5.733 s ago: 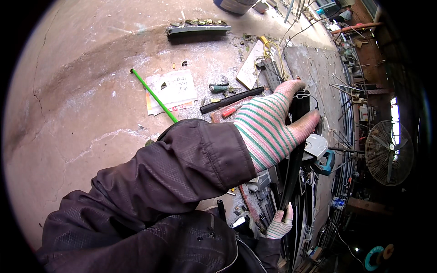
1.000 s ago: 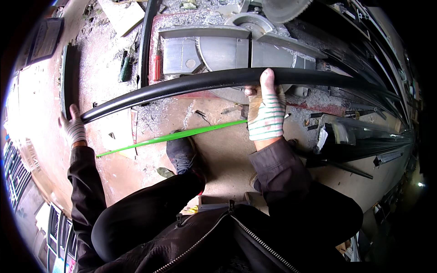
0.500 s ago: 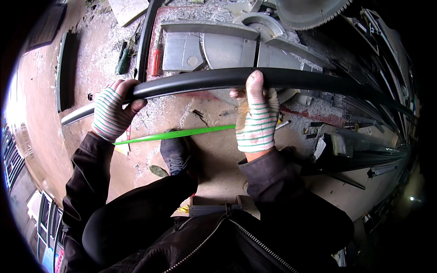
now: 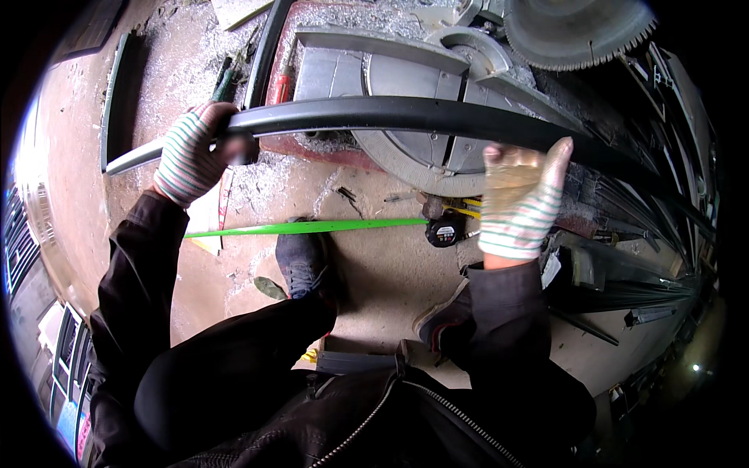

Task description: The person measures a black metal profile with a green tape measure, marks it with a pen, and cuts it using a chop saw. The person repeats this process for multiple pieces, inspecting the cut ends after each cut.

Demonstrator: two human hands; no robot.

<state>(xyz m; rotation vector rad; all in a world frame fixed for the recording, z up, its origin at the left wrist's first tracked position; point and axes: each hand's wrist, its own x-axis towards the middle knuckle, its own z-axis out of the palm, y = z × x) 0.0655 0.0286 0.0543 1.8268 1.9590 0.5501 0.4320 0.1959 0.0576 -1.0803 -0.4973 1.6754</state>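
Presently: long dark bar [image 4: 406, 115] held crosswise over saw [image 4: 437, 93], both gloved hands on it.
Left hand [image 4: 189, 152] wrapped fully round near bar's left end; right hand [image 4: 521, 195] under it, fingers [image 4: 558, 156] hooked narrow over top, loosely by the look. Likely risks: slipping from right-hand hold, far end snagging stacked bars [image 4: 624, 296], sagging onto toothed blade [image 4: 573, 27]. Green strip [image 4: 304, 227] and tape measure [image 4: 446, 231] on floor [image 4: 374, 265] below.

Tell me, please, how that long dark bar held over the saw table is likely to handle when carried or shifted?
The long dark bar probably stays stiff: it spans between the left hand and right hand without visible sag. Its length likely makes it unwieldy and prone to swinging at the ends. The smooth finish may be slippery; the striped gloves should help grip.
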